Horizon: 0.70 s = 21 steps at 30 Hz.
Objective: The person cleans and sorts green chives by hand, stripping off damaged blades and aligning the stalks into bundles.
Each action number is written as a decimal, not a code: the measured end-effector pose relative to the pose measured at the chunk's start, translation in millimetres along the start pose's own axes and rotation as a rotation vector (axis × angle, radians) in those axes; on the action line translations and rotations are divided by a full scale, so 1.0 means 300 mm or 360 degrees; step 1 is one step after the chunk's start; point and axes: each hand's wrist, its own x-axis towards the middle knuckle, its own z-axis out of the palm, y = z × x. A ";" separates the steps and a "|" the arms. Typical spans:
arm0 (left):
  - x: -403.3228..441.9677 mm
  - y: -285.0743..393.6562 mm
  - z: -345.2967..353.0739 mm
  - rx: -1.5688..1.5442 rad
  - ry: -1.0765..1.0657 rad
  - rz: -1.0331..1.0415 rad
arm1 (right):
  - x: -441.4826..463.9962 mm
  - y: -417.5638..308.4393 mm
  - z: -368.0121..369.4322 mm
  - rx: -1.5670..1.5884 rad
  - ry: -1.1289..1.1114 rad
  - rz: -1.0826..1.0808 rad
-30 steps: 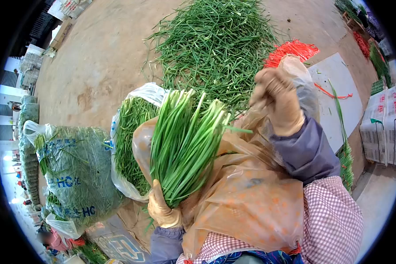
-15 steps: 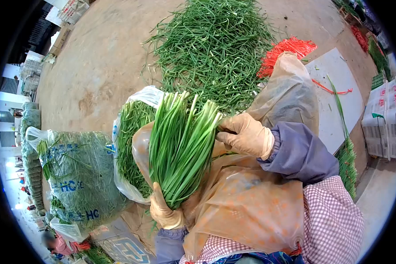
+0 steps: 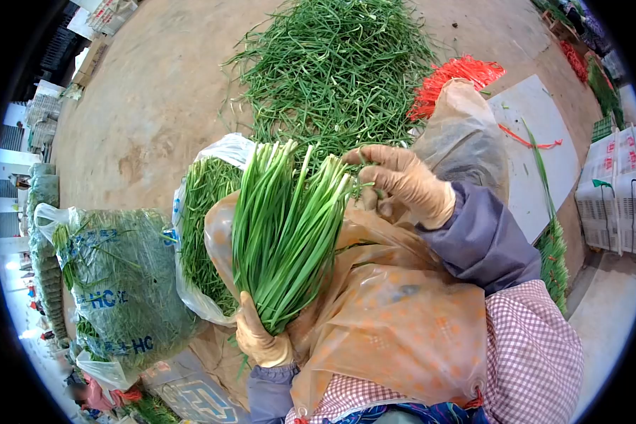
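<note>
A bunch of green chives (image 3: 286, 233) with pale cut ends lies fanned over my lap, the pale ends pointing away from me. My left hand (image 3: 263, 338), in a tan rubber glove, is closed around the leafy lower end. Beside the pale ends on the right, my gloved right hand (image 3: 406, 185) pinches a thin green chive leaf (image 3: 362, 168) between thumb and forefinger. A translucent brown plastic apron (image 3: 396, 318) covers my legs under the bunch.
Loose chives (image 3: 332, 71) are heaped on the floor ahead. Red ties (image 3: 452, 78) lie by my right knee, near a white board (image 3: 537, 134). At left stand an open bag of chives (image 3: 208, 219) and a wrapped bale (image 3: 124, 283). White crates (image 3: 611, 191) stand at right.
My right hand has shifted slightly up and right, away from the bunch's edge, with its fingers raised. My left hand keeps its hold on the chives.
</note>
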 end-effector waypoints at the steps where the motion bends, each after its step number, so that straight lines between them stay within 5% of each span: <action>1: 0.006 0.005 -0.004 -0.0006 -0.0001 0.0003 | -0.002 0.012 0.025 0.0070 -0.0007 -0.0033; 8: 0.012 0.010 -0.014 0.0027 -0.0015 0.0009 | -0.020 0.083 0.074 0.0175 -0.0085 -0.0827; 10: 0.007 0.009 -0.016 0.0043 -0.0046 -0.0017 | 0.007 0.102 0.053 -0.0574 -0.0186 -0.1078; 15: 0.032 0.024 -0.039 0.0074 -0.0129 0.0018 | 0.000 0.077 0.056 0.0399 -0.0181 -0.0222; 18: 0.021 0.016 -0.044 0.0103 -0.0123 0.0000 | 0.071 0.033 -0.069 0.0833 0.0060 -0.0718; 21: 0.016 0.014 -0.043 0.0132 -0.0149 -0.0049 | 0.106 -0.063 -0.101 0.0040 0.0544 -0.0843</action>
